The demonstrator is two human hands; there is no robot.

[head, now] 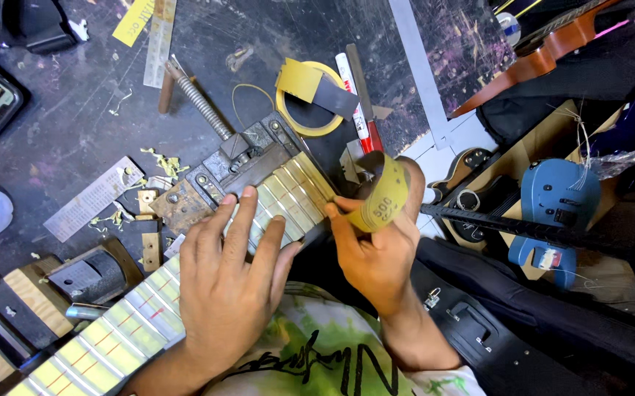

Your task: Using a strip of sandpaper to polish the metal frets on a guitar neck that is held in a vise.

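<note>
A: Left hand [231,286] — where, and in what state?

B: Laid flat, palm down, fingers spread and extended, on the guitar neck [123,326]; it presses the taped frets and grips nothing.

A: Right hand [373,253]?

B: Closed in a pinch; thumb and fingers hold a curled strip of yellow sandpaper [385,196] at the end of the neck, just beside the left fingertips; the strip touches the neck's edge there.

A: Position of the neck itself?

B: It runs diagonally from the lower left corner up to the centre of the workbench [60,125]; its upper end lies in a metal vise [240,163], whose screw [198,99] points up and to the left.

A: Surroundings, moving outward?

B: Above the vise, a roll of yellow tape [307,99]; beside it a red and white marker [354,99]; a long steel ruler [420,70] further right; a short ruler [93,198] left of the vise, among yellow shavings; wooden blocks [38,297] at lower left; to the far right — off the bench — a blue guitar body [558,202] and an orange one [552,40].
</note>
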